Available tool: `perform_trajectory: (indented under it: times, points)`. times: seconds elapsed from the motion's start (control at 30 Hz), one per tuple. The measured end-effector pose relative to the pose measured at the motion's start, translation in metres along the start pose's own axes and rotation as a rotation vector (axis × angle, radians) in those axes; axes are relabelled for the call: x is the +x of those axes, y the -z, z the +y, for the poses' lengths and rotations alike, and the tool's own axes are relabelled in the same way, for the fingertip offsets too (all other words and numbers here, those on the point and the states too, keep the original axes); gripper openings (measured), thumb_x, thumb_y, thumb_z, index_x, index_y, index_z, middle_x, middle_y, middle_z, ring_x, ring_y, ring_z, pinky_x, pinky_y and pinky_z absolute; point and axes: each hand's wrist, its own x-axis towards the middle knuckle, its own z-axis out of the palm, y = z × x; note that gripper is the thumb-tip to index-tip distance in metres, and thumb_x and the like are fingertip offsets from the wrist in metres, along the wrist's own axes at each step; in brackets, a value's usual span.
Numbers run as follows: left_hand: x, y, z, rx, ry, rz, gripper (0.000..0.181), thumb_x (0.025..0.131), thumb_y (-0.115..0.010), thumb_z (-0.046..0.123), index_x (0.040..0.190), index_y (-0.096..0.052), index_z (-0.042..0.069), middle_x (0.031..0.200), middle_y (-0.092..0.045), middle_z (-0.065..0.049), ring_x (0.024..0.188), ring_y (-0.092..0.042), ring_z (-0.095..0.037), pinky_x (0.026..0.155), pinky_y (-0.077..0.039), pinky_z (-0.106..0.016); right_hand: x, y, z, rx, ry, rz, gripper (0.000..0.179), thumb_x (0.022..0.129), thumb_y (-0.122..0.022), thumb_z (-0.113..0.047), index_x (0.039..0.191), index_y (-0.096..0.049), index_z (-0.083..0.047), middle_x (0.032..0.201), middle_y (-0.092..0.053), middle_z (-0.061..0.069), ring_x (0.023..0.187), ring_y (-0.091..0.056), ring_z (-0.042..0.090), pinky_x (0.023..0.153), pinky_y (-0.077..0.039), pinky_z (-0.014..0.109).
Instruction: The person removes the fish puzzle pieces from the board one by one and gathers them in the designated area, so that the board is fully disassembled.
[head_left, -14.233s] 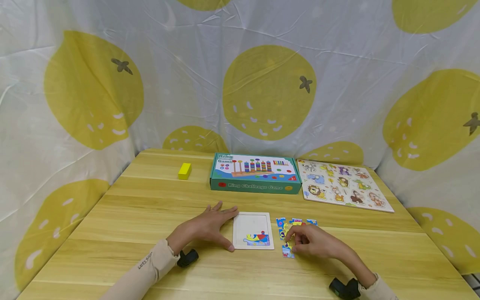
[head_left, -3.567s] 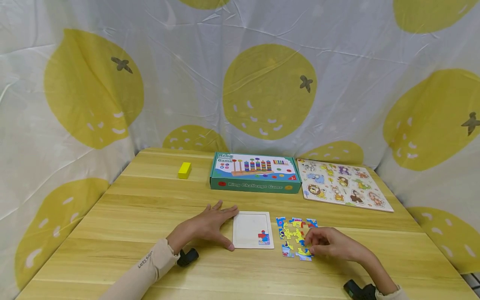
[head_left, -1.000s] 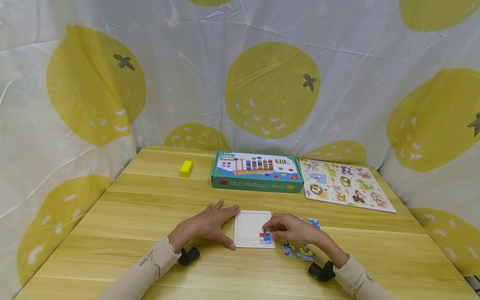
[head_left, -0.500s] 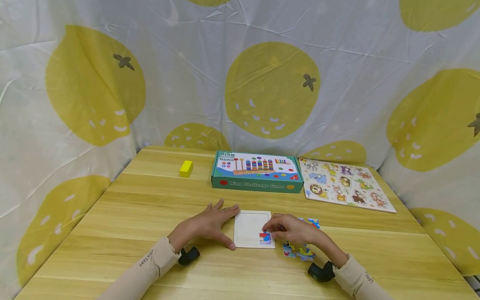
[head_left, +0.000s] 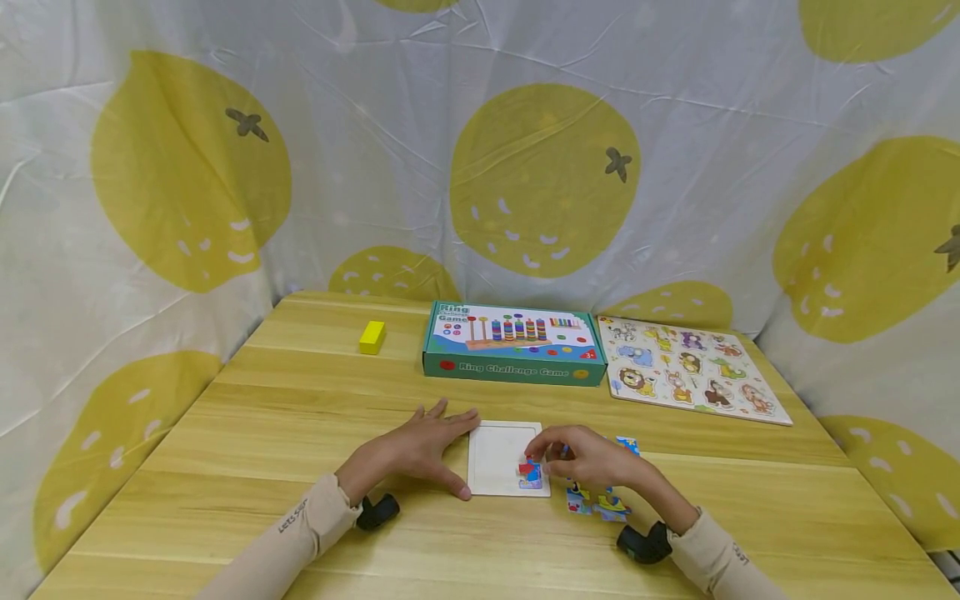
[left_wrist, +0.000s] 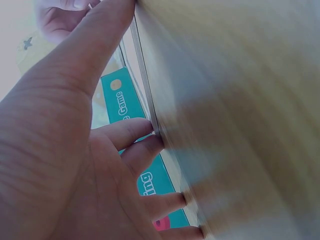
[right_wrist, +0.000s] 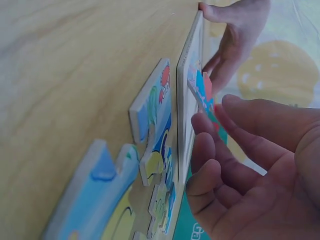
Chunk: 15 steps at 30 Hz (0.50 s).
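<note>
My left hand lies with fingers and thumb spread along the left edge of a square white puzzle tray. Over the tray's lower right corner, my right hand pinches a red and blue jigsaw piece between thumb and fingertips. That jigsaw piece stands tilted in the right wrist view, one edge raised from the tray floor. Loose jigsaw pieces lie on the table right of the tray, partly hidden under my right hand. One of them, a corner piece, shows a red crab.
Behind the tray sits a green Ring Challenge Game box. To its right lies an animal puzzle board, and a yellow block stands to its left. A lemon-print cloth hangs behind the wooden table.
Several pieces in the tray earlier have become one. My right hand came from the loose pieces to the tray, and the last half second tilted that piece up. My left hand stayed put.
</note>
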Motion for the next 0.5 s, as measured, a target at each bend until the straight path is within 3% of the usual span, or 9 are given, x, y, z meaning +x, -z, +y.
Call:
perform_trajectory:
  times: [0.5]
  points:
    - [0.0002,-0.0008,-0.0011,-0.002,0.003,0.001,0.104,0.068,-0.075,0.063,0.151,-0.031,0.019,0.158,-0.025,0.002,0.145,-0.004,-0.042,0.113,-0.002,-0.064,0.001,-0.0032,-0.0012,0.042,0.002,-0.035,0.025,0.091,-0.065,-0.008,0.114,-0.058,-0.015,0.085,-0.061,-0.001,0.073,-0.054,0.008,0.065,-0.048,0.022]
